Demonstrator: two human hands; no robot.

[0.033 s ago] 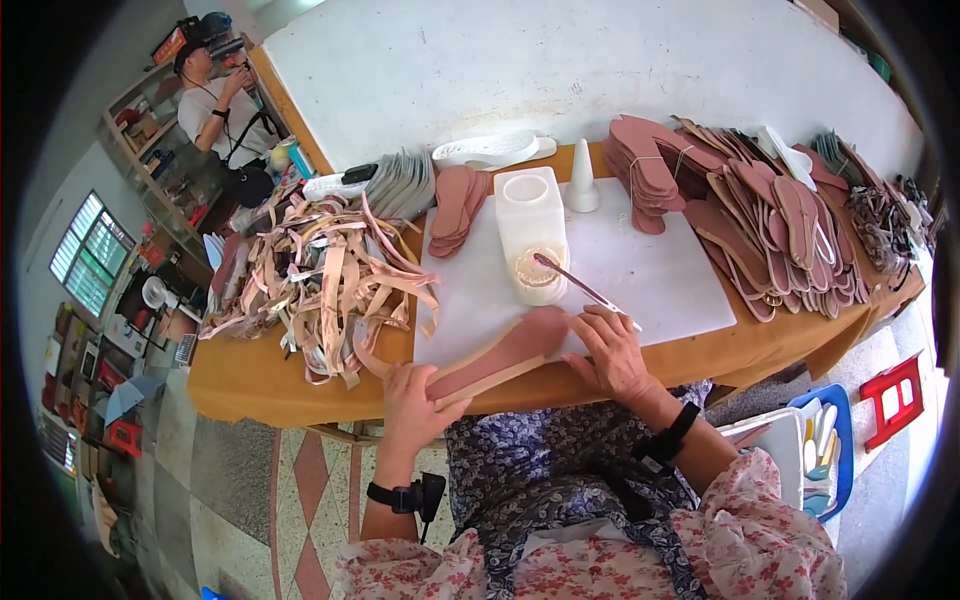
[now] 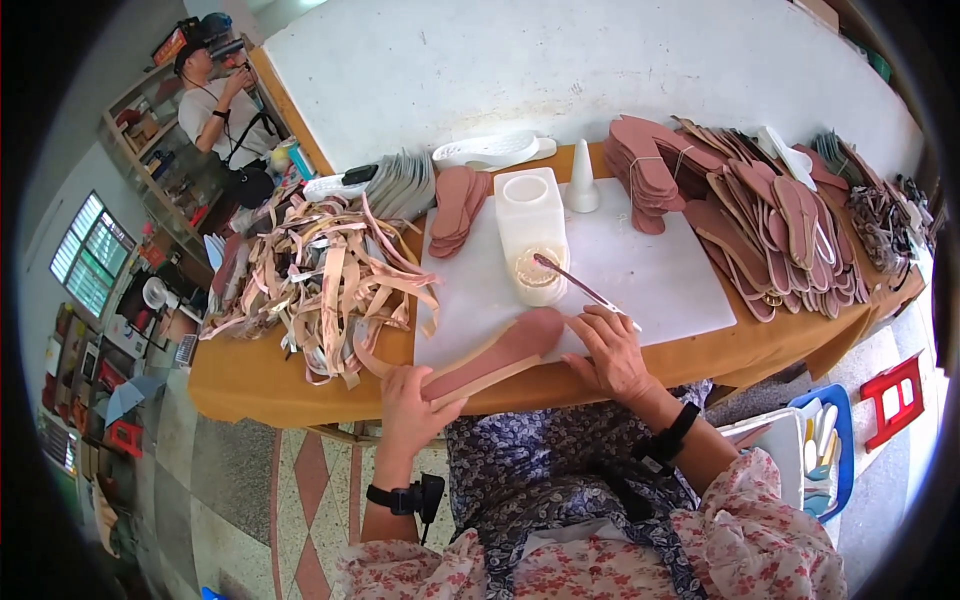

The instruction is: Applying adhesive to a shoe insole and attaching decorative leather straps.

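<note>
A reddish-brown insole (image 2: 490,358) with pale tan strips along its long edges lies slanted over the table's front edge. Around its lower left end my left hand (image 2: 412,408) is closed, hiding that end. A loose tan strip sticks up behind that hand. At the insole's rounded right end is my right hand (image 2: 612,352), its thumb and index finger apart and the index tip close against the rim. Just beyond those fingers a thin dark brush (image 2: 575,277) slants from the mouth of a white plastic bottle (image 2: 527,205); whether my fingers touch its handle I cannot tell.
A tangle of tan strips (image 2: 335,270) heaps at the left. Insole stacks (image 2: 455,208) stand behind the white sheet (image 2: 665,285), with larger piles (image 2: 775,215) at the right. A white cone (image 2: 582,180) stands by the bottle. Another person (image 2: 215,110) stands far left.
My left hand and the insole's left end have shifted very slightly. The right hand and the brush look the same.
</note>
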